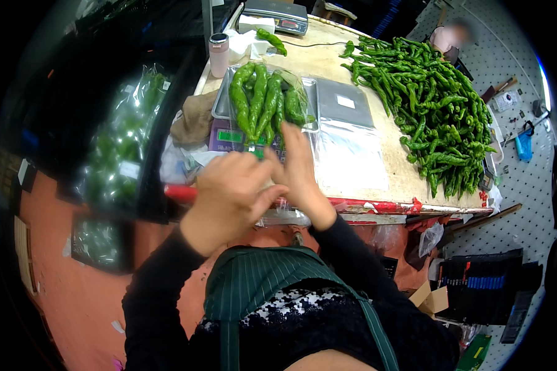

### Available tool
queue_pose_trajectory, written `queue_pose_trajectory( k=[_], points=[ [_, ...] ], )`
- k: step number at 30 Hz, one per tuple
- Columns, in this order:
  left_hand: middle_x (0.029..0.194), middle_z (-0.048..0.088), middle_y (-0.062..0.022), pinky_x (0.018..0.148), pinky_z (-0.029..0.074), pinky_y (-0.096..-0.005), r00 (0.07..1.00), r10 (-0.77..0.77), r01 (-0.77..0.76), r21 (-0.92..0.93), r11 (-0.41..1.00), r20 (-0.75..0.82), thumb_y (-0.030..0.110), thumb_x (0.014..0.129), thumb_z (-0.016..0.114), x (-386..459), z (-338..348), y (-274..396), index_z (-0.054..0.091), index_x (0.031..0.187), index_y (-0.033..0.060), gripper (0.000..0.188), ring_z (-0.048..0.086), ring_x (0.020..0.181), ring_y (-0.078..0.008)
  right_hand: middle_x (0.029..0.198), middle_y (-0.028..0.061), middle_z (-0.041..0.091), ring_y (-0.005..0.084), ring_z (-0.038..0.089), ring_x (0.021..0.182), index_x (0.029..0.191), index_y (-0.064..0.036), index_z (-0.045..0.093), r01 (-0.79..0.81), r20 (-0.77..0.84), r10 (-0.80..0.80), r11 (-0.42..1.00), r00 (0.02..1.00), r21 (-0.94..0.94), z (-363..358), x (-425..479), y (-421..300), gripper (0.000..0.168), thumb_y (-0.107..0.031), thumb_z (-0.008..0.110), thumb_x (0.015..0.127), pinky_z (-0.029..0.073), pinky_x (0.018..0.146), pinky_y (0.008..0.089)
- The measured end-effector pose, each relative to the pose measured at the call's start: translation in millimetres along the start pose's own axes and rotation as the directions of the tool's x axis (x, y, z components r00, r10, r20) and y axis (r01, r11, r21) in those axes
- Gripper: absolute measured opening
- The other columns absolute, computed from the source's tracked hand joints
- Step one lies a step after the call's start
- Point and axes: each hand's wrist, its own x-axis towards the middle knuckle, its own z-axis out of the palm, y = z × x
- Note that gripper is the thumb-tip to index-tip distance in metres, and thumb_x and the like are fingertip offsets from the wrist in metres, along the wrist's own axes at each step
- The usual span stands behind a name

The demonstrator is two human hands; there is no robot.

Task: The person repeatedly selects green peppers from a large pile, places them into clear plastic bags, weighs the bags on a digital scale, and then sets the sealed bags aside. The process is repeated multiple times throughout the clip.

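Note:
Long green peppers (257,99) lie in a clear plastic bag over a metal tray (220,103), which rests on a digital scale (219,134) with a lit green display. My left hand (234,192) is blurred at the near end of this bag, its fingers curled; whether it grips the plastic cannot be made out. Just right of it, my right hand (299,169) has its fingers extended towards the peppers, also blurred. Beside the tray lies a stack of clear plastic bags (350,155) bearing a white label. A large heap of loose green peppers (434,111) covers the table's right side.
A pink tumbler (218,55), a second scale (276,17) and a single pepper (272,41) are at the table's back. A brown cloth (192,119) lies left of the tray. Bagged peppers (125,139) fill a dark crate at left. Another person (445,39) is beyond the heap.

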Motion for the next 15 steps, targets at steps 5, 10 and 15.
queue_pose_trajectory(
  k=[5,10,15],
  points=[
    [0.074,0.060,-0.0046,0.059,0.045,-0.0297,0.791,-0.611,0.585,-0.322,0.744,0.024,0.025,0.087,0.074,-17,0,-37,0.065,0.095,0.0010,0.027,0.056,0.064,-0.0146,0.088,0.0164,0.070,0.0249,0.069,0.080,0.097,0.005,0.068,-0.354,0.485,0.193,0.896,0.853,0.266,-114,-21,-66,0.020,-0.013,0.070,0.088,0.054,0.072,0.0336],
    [0.081,0.062,-0.0031,0.058,0.043,-0.0227,0.619,-0.718,0.739,-0.545,0.396,0.317,0.036,0.092,0.069,-19,21,-67,0.060,0.106,0.0015,0.038,0.056,0.069,-0.0093,0.073,0.0054,0.065,0.0102,0.060,0.067,0.089,0.005,0.069,-0.505,0.082,0.500,0.835,0.862,0.218,-136,4,-17,0.027,-0.022,0.068,0.090,0.047,0.058,0.0260],
    [0.082,0.060,0.0021,0.056,0.038,-0.0183,0.501,-0.731,0.794,-0.582,0.175,0.464,0.034,0.091,0.068,-10,38,-76,0.059,0.110,0.0078,0.034,0.055,0.067,-0.0065,0.076,0.0021,0.064,0.0086,0.055,0.066,0.092,-0.002,0.069,-0.790,0.319,0.728,0.596,0.607,0.143,-114,6,51,0.055,-0.057,0.062,0.088,0.041,0.054,0.0235]
  ],
)
